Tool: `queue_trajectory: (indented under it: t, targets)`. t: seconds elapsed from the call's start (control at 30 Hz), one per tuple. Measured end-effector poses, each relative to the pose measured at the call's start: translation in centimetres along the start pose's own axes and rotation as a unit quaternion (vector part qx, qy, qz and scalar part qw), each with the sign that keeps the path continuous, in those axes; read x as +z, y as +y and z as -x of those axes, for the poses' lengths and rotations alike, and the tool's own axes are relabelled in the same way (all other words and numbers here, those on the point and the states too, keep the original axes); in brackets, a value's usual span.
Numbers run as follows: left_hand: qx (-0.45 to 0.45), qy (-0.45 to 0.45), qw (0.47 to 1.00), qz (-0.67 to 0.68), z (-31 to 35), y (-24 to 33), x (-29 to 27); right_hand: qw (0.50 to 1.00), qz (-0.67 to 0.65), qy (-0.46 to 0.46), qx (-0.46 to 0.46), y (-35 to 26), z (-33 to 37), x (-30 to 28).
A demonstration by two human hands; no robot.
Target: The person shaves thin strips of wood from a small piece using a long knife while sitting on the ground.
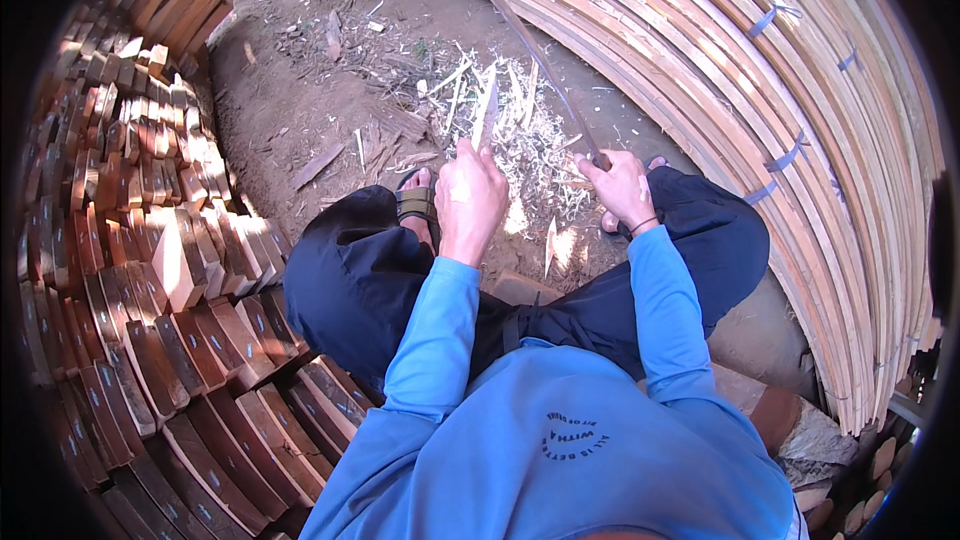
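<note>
My left hand [472, 198] is closed around a pale wooden stake [487, 112], its narrow tip pointing away from me over the wood shavings [530, 155]. To the right, my right hand [622, 190] grips the near end of a machete [545, 62]. The long dark blade slants up and to the left from that fist, apart from the stake. The machete's handle is mostly hidden inside my fingers. Both hands are held in front of my bent knees, above the ground.
Stacked wooden pieces [190, 340] rise on my left. Long bundled planks [720, 90], tied with blue straps [790, 154], curve along the right side. My sandaled foot [416, 202] stands on the dirt ground [300, 70]. A small wood sliver [550, 245] lies between my legs.
</note>
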State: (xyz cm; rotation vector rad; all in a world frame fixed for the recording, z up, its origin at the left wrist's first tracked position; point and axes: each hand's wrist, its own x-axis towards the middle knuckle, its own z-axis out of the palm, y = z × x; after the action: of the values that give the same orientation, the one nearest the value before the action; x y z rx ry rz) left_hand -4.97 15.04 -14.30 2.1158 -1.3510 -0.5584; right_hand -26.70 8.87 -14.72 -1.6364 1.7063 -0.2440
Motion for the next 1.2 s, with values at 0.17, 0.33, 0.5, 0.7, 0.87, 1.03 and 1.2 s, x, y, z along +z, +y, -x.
queue_trajectory:
  t: [0.17, 0.33, 0.5, 0.7, 0.87, 1.03, 1.2]
  targets:
    - [0.046, 0.022, 0.999, -0.004, 0.3, 0.5, -0.1, 0.990, 0.083, -0.016, -0.112, 1.1, 1.8, 0.4]
    - [0.072, 0.007, 0.997, 0.000, 0.4, 0.8, 0.6, 0.996, 0.083, -0.029, -0.025, 1.0, -0.3, 2.0]
    - [0.069, -0.030, 0.997, -0.010, 1.3, 1.5, 0.5, 0.999, 0.040, 0.023, 0.000, 0.8, -3.0, 2.1]
    - [0.066, -0.017, 0.998, 0.014, 0.2, -1.0, 0.2, 0.999, 0.011, 0.021, 0.040, 1.0, -1.2, 1.4]
    - [0.003, 0.004, 1.000, 0.025, -0.2, -0.2, 0.3, 0.998, 0.049, -0.030, -0.022, 0.7, 1.8, 0.4]
    - [-0.022, 0.027, 0.999, 0.043, -0.2, 0.3, 0.0, 0.992, 0.091, -0.026, -0.086, 0.4, 3.3, -0.8]
    - [-0.025, 0.030, 0.999, 0.016, -0.4, 0.4, -0.4, 0.991, 0.089, -0.045, -0.090, 0.4, 3.4, -0.9]
